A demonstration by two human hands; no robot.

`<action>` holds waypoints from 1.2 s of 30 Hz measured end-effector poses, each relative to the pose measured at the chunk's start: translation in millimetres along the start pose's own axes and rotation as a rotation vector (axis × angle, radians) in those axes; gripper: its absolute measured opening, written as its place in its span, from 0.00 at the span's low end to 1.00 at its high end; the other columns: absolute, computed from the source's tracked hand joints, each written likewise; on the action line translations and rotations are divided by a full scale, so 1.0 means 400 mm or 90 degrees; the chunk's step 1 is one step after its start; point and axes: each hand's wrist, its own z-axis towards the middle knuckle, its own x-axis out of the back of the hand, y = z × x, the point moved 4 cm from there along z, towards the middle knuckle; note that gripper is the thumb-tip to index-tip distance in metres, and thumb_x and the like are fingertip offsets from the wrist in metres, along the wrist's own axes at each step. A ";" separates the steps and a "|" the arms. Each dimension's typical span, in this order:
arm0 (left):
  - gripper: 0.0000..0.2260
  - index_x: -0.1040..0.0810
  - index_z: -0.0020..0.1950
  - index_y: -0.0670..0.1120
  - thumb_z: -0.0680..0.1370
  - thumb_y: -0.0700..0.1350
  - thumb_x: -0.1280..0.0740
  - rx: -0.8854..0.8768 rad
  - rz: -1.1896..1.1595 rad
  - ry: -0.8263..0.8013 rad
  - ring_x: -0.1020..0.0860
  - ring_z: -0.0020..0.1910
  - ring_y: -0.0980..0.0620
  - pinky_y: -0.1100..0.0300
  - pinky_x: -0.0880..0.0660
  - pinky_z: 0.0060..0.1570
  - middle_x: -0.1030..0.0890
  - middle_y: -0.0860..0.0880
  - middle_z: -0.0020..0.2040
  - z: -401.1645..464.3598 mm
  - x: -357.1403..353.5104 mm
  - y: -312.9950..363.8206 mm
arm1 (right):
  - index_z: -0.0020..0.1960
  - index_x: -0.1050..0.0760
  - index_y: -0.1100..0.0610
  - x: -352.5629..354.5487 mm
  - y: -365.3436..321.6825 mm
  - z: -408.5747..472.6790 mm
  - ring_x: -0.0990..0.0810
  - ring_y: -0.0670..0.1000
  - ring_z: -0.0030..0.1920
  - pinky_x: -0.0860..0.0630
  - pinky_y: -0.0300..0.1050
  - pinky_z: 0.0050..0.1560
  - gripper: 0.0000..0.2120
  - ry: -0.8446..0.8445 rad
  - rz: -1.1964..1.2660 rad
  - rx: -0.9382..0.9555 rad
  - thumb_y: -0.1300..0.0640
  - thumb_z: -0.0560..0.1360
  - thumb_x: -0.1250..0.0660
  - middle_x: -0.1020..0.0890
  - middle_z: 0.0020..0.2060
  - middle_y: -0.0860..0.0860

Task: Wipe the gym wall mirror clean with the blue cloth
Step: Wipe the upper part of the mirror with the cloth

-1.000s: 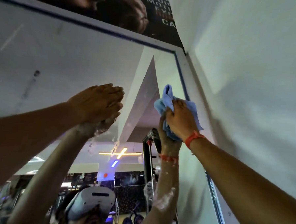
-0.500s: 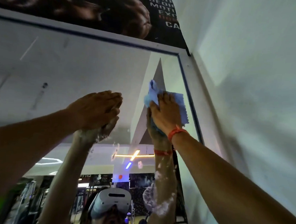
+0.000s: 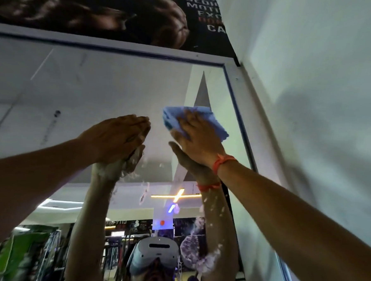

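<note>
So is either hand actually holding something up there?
The right hand presses a folded blue cloth flat against the wall mirror, its fingers spread over the cloth's middle. The left hand holds nothing, resting on the glass.

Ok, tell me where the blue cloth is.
In the head view, the blue cloth is pressed flat on the mirror under the right hand, near the mirror's upper right corner.

The right hand point(image 3: 198, 139) covers the middle of the blue cloth point(image 3: 211, 122); only its edges show beyond the fingers. The left hand point(image 3: 118, 136) hides the mirror point(image 3: 97, 88) glass beneath its palm. Above both hands, the poster point(image 3: 101, 9) is cut off by the top edge, its lettering partial and blurred.
</note>
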 end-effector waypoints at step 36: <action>0.23 0.46 0.83 0.54 0.87 0.54 0.50 -0.028 -0.110 0.022 0.55 0.73 0.68 0.76 0.66 0.66 0.48 0.62 0.81 0.016 -0.013 -0.044 | 0.80 0.40 0.47 0.071 0.115 -0.140 0.26 0.48 0.60 0.22 0.46 0.61 0.29 0.155 -0.057 -0.072 0.40 0.81 0.46 0.27 0.66 0.50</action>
